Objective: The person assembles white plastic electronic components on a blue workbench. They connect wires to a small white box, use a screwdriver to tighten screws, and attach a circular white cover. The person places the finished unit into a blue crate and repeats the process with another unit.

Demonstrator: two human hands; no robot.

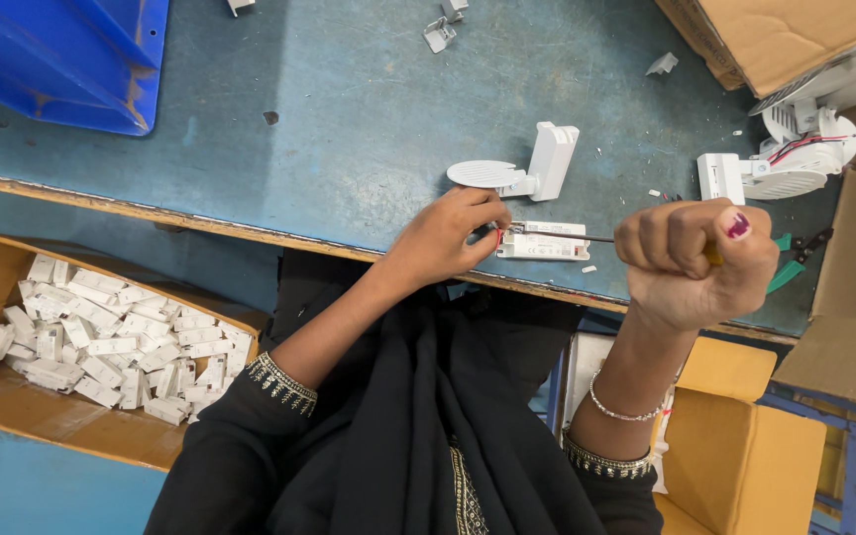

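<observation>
A small white rectangular driver box [545, 242] lies near the front edge of the blue-green worktable [349, 119]. My left hand [445, 235] pinches red wires at the box's left end. My right hand [695, 260] is a closed fist around a screwdriver; its yellow handle barely shows and its thin dark shaft [572, 236] reaches left to the box. Just behind the box stands a white lamp fitting with a round head and a block base [532, 168].
A cardboard box of several small white driver boxes [101, 342] sits low at left. A blue bin [71, 54] is at the top left. White lamp parts with wires [800, 149], green-handled pliers [790, 260] and cardboard boxes [775, 35] crowd the right.
</observation>
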